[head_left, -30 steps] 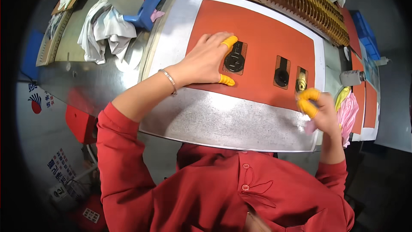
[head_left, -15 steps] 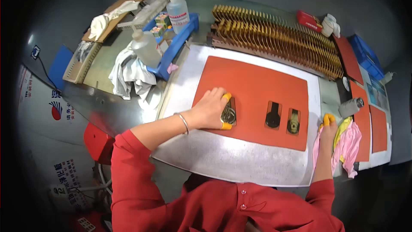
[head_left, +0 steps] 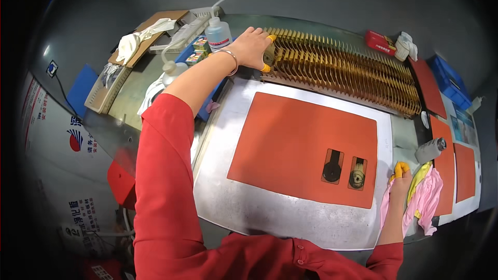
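My left hand (head_left: 251, 49), with yellow finger cots on thumb and forefinger, grips a small dark rectangular plate (head_left: 269, 56) by its edges. It holds the plate at the left end of a long rack (head_left: 345, 72) filled with rows of thin brass-coloured plates. Two similar small plates, one with a black round-ended shape (head_left: 332, 165) and one with a pale round mark (head_left: 357, 173), lie on the orange mat (head_left: 290, 137). At the right, my right hand (head_left: 399, 179), fingers curled, holds a pink cloth (head_left: 428, 197) beside a yellow cloth (head_left: 417, 182).
Behind my left arm stand a wash bottle (head_left: 218, 33) and a blue tray (head_left: 203, 110). A grey bottle (head_left: 431, 150) lies tilted beside the cloths. At the back right are a red box (head_left: 380, 42) and a blue bin (head_left: 450, 80). White cloth (head_left: 142, 36) drapes over cardboard at left.
My left hand has lifted the small plate off the orange mat and carried it away from me to the rack's left end. My right hand stays by the pink cloth. The view has shifted slightly.
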`<state>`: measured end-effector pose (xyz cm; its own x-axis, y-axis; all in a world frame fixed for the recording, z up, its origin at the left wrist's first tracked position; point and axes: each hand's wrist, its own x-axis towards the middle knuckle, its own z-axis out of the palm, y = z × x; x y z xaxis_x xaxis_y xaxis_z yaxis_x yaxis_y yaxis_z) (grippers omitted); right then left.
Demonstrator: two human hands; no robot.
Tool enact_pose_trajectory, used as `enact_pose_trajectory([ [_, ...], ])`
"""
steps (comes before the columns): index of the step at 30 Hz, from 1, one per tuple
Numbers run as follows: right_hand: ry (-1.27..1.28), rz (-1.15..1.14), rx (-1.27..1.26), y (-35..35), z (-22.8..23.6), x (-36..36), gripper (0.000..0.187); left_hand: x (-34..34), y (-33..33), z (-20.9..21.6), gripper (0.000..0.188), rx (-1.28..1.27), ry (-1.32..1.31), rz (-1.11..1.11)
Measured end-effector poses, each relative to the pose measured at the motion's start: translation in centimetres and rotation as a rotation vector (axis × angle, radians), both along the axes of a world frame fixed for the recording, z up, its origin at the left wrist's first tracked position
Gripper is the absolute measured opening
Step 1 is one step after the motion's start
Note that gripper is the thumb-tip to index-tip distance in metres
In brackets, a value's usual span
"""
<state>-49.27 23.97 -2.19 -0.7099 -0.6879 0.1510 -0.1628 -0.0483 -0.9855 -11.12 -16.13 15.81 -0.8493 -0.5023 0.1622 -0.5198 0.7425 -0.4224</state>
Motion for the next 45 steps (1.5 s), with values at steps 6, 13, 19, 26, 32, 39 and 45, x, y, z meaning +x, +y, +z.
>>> enact_pose_trajectory([
  [6, -0.016, -0.007, 0.026, 0.1, 0.7, 0.4, 0.007, -2.2, -1.0, -0.5, 0.078, 0.085, -0.075, -0.047],
  [13, 0.044, -0.058, 0.068, 0.4, 0.2, -0.2, 0.011, -3.1, -2.1, -1.0, 0.089, 0.137, -0.041, -0.138],
  [19, 0.028, -0.065, 0.076, -0.4, 1.8, 1.2, 0.015, -3.5, -1.7, -2.3, 0.088, 0.197, -0.027, -0.047],
  [26, -0.029, -0.038, 0.050, -0.5, 2.2, 1.7, 0.013, -4.0, 3.2, -1.4, 0.079, 0.238, 0.178, -0.121],
  [32, -0.057, 0.003, 0.019, -0.4, 2.4, 1.6, 0.013, -8.0, 21.4, -8.6, 0.103, 0.805, 0.309, -0.308],
  [39, 0.068, -0.049, 0.052, 0.4, 2.7, 1.6, 0.013, -9.6, 25.0, -10.8, 0.088, 0.837, 0.306, -0.177],
  [45, 0.030, 0.005, 0.037, 0.4, 1.4, 1.0, 0.011, -6.8, 25.3, -9.2, 0.077, 0.812, 0.393, -0.238],
])
